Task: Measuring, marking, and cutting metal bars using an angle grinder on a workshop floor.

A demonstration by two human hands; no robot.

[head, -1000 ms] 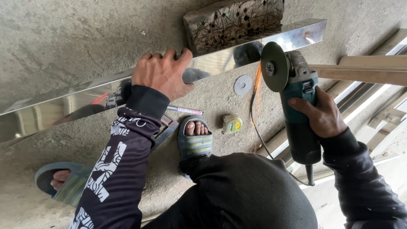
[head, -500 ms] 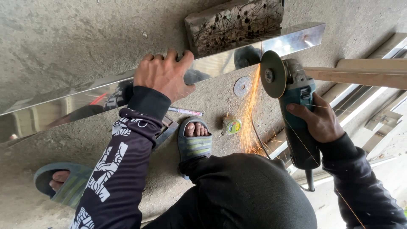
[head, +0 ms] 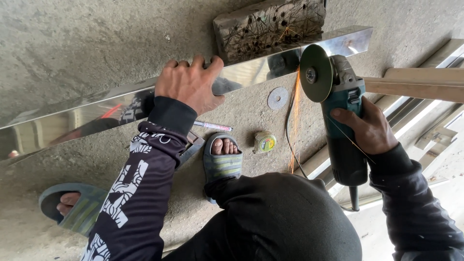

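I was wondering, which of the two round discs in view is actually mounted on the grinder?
The larger dark disc, mounted on the teal angle grinder that the right hand holds; the smaller grey disc lies loose on the concrete floor.

Bare concrete floor (head: 87, 43) beyond the steel channel (head: 77, 113); wooden block (head: 268, 26) behind it, timber (head: 415, 87) rightward.
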